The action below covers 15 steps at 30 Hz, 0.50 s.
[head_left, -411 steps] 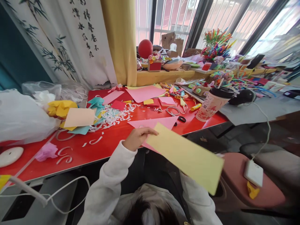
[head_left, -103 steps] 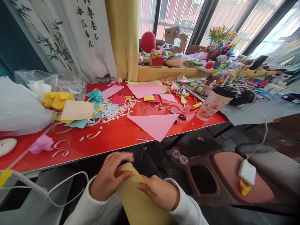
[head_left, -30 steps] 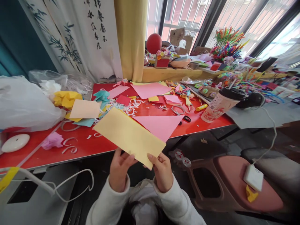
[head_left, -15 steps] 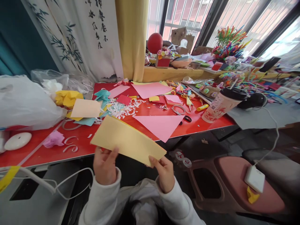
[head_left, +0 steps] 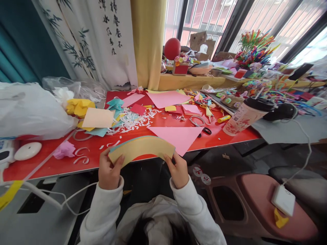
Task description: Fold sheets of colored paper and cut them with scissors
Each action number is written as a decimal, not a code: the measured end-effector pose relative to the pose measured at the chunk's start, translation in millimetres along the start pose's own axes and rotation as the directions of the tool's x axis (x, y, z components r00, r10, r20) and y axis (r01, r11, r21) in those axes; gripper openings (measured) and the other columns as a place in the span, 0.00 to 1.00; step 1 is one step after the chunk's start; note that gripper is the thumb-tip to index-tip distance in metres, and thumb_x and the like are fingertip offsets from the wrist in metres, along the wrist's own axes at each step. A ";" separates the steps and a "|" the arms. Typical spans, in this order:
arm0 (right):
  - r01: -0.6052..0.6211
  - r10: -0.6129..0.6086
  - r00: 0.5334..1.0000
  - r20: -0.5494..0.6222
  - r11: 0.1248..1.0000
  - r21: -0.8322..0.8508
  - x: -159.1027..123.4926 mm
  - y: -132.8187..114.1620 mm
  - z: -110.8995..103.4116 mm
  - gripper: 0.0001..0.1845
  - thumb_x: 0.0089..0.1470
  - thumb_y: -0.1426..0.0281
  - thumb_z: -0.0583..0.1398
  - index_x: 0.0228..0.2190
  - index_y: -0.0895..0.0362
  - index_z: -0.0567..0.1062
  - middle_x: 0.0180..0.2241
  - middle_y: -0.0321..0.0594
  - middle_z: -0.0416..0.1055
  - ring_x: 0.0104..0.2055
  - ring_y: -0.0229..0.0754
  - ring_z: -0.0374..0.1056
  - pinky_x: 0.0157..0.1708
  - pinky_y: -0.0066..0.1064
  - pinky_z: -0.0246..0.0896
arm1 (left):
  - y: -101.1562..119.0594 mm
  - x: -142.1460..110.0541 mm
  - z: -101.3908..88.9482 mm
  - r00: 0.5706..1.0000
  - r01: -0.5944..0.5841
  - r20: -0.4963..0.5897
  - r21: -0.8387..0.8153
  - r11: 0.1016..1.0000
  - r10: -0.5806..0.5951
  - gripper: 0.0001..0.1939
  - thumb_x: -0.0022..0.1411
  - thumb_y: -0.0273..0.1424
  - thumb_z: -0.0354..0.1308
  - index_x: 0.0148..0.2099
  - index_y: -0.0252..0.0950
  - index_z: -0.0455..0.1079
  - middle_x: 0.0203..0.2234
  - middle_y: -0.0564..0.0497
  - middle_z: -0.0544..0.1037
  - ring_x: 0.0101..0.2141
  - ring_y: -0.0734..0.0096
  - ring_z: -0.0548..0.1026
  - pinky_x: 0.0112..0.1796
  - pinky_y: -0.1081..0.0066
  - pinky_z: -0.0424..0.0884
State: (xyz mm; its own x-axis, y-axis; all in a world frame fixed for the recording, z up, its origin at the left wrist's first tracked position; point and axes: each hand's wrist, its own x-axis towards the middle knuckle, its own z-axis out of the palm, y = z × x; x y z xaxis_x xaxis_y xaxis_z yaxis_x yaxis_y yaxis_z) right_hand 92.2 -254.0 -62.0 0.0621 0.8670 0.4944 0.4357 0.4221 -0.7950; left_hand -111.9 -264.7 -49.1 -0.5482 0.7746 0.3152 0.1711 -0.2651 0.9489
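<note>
A strip of pale yellow paper point(head_left: 143, 148) with a bluish layer along its upper edge bows upward between my hands, over the table's front edge. My left hand point(head_left: 109, 172) pinches its left end, thumb on the near face. At the right end, my right hand point(head_left: 177, 170) grips it between thumb and fingers. Just beyond the strip lies a pink paper triangle point(head_left: 178, 136), its tip over the table edge. Black-handled scissors point(head_left: 206, 131) rest beside the triangle's right corner, their blades out of sight.
White paper shreds point(head_left: 135, 120) and a peach paper square point(head_left: 98, 118) lie on the red table point(head_left: 94, 149). A drink cup point(head_left: 245, 117) stands at the right, a white plastic bag point(head_left: 33, 112) at the left. A stool point(head_left: 270, 194) holds a white power bank point(head_left: 283, 200).
The paper was held flat and slanting down to the right; now it is bent into an arch and more level. The right end has come up. The view has shifted slightly.
</note>
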 end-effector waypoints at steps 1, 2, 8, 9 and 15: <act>-0.014 0.014 1.000 0.008 1.000 -0.001 0.7 1.4 2.4 0.12 0.54 0.70 0.55 0.40 0.58 0.72 0.36 0.42 0.76 0.35 0.43 0.72 0.35 0.32 0.67 | -4.7 1.9 0.0 1.000 0.025 0.012 -0.031 0.999 -0.025 0.24 0.45 0.36 0.65 0.44 0.35 0.63 0.31 0.51 0.75 0.32 0.70 0.75 0.36 0.70 0.72; -0.022 0.022 1.000 0.011 1.000 0.002 0.7 2.3 4.1 0.12 0.55 0.70 0.54 0.40 0.58 0.72 0.35 0.42 0.76 0.34 0.42 0.72 0.34 0.31 0.67 | -9.2 3.3 -0.5 0.999 0.040 0.020 -0.051 0.998 -0.039 0.24 0.45 0.36 0.64 0.43 0.35 0.62 0.31 0.51 0.74 0.33 0.69 0.74 0.37 0.70 0.71; 0.019 -0.020 1.000 -0.002 0.999 -0.037 -5.6 2.0 9.3 0.12 0.57 0.69 0.50 0.40 0.56 0.71 0.31 0.41 0.75 0.29 0.41 0.71 0.30 0.29 0.66 | -22.7 3.9 -6.1 0.999 0.039 0.034 0.019 0.999 -0.039 0.19 0.47 0.39 0.62 0.37 0.34 0.62 0.31 0.50 0.73 0.34 0.68 0.74 0.39 0.67 0.70; 0.034 -0.035 0.999 -0.004 0.998 -0.057 -6.3 2.8 8.9 0.12 0.57 0.69 0.51 0.40 0.56 0.71 0.31 0.42 0.76 0.29 0.41 0.71 0.30 0.30 0.66 | -19.6 6.1 -6.3 0.997 0.043 0.069 0.040 0.998 -0.045 0.19 0.47 0.39 0.62 0.38 0.34 0.63 0.31 0.50 0.73 0.34 0.68 0.74 0.39 0.67 0.70; -0.108 0.103 0.966 -0.236 0.994 -0.009 3.7 14.6 -30.0 0.13 0.52 0.65 0.56 0.37 0.58 0.75 0.32 0.44 0.76 0.32 0.43 0.71 0.34 0.33 0.66 | 53.7 77.2 32.7 0.939 -0.330 0.109 0.019 0.944 0.327 0.29 0.47 0.33 0.62 0.51 0.33 0.59 0.47 0.43 0.69 0.48 0.63 0.69 0.48 0.63 0.65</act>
State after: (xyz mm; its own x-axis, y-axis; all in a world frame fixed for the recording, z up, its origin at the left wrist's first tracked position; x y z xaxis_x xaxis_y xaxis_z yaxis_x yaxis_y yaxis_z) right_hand 125.7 -252.5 -61.2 0.3164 0.8190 0.4787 0.4345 0.3234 -0.8406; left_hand -118.3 -200.3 26.6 -0.3700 0.7030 0.6073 0.3581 -0.4953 0.7915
